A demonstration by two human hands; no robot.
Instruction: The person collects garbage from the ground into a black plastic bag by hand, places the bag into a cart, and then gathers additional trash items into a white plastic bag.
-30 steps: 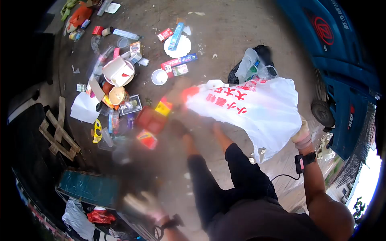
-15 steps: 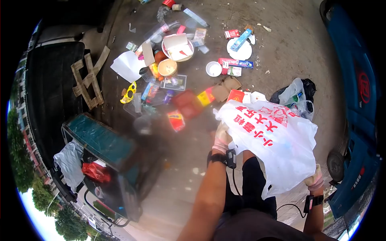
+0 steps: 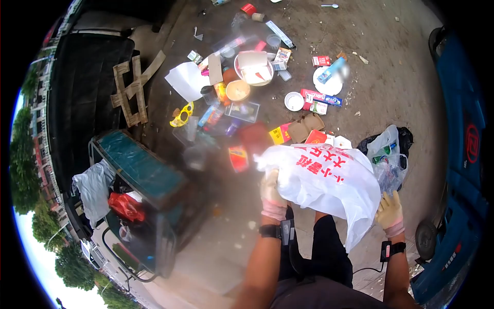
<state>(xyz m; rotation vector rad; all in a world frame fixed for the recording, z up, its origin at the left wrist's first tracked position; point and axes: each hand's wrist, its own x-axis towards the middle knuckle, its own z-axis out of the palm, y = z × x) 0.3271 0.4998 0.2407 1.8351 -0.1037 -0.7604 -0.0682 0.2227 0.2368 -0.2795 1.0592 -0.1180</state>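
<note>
viewing from above, one white plastic bag printed with red characters is noted in front of the person's dark-clothed legs, its lower corner hanging toward them. the left hand, in a pale glove, is set against the bag's left edge; its fingertips are partly lost in blur and film, so it cannot be told whether they pinch the plastic. the right hand, likewise gloved, is just beside the bag's right edge with fingers spread and pointing up and away from the person; contact with the film cannot be confirmed. a black band is worn at the right wrist. beyond the bag's upper edge, on the bare ground, are a red box, an opened brown carton and a yellow packet. to the right of the bag lies a clear bag containing a green item, with a black bag behind it. farther out, a blue box rests on a white plate, and a white bowl stands near. a loose cluster to the left includes a tan round tub, a white sheet and a yellow glasses-shaped piece. a blue vehicle borders the right side.
</note>
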